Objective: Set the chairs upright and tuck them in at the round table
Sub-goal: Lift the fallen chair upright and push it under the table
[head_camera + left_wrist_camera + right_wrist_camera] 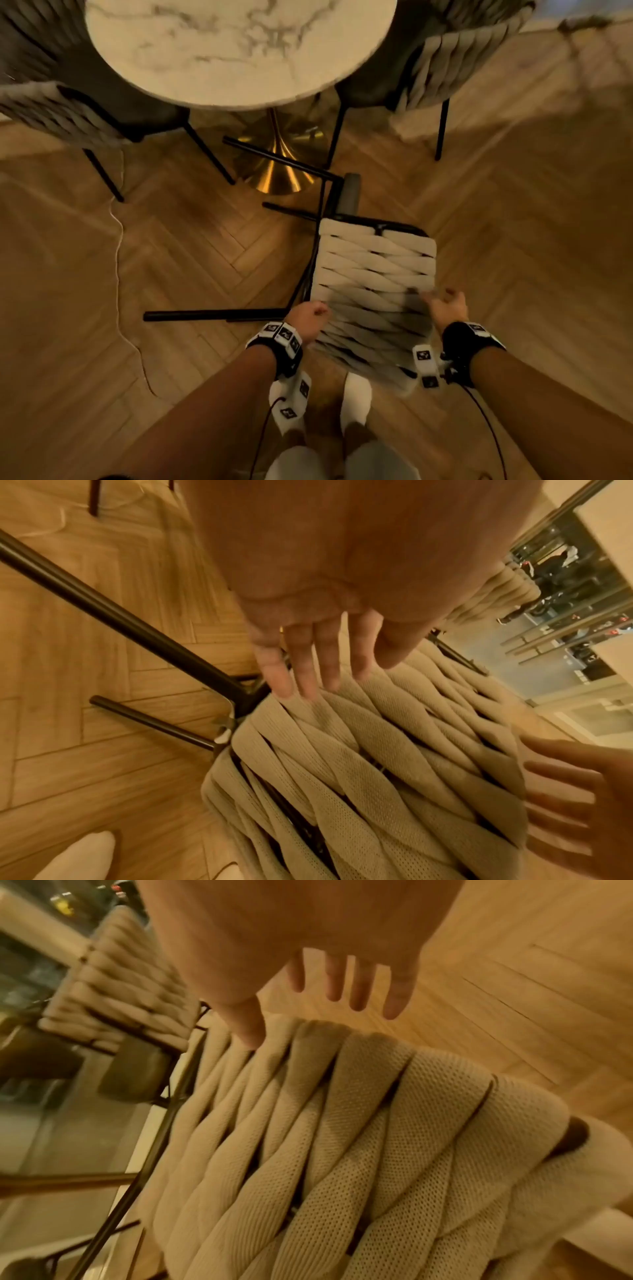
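**Reaching over a tipped chair by the round table**

Lying on its side on the herringbone wood floor [178, 260], the fallen chair [375, 274] is showing its woven beige backrest to the head camera, with its black legs [219, 313] pointing left, level with the floor. Its dark seat is mostly hiding behind the backrest, near the table's brass pedestal [277, 161]. The left hand [308, 320] is hovering at the backrest's left edge; the left wrist view is showing its fingers [301, 664] straight and slack, tips at the webbing, gripping nothing. The right hand [447, 306] is spreading open at the right edge, fingers [359, 988] extended past the rim and the thumb reaching down to the straps; whether it is actually touching is hard to tell. Two other woven chairs, one at left [65, 113] and one at right [455, 65], are standing upright at the marble round table [233, 48], both cut off by the frame and blurred. A thin white cable [118, 274] is trailing across the floor.
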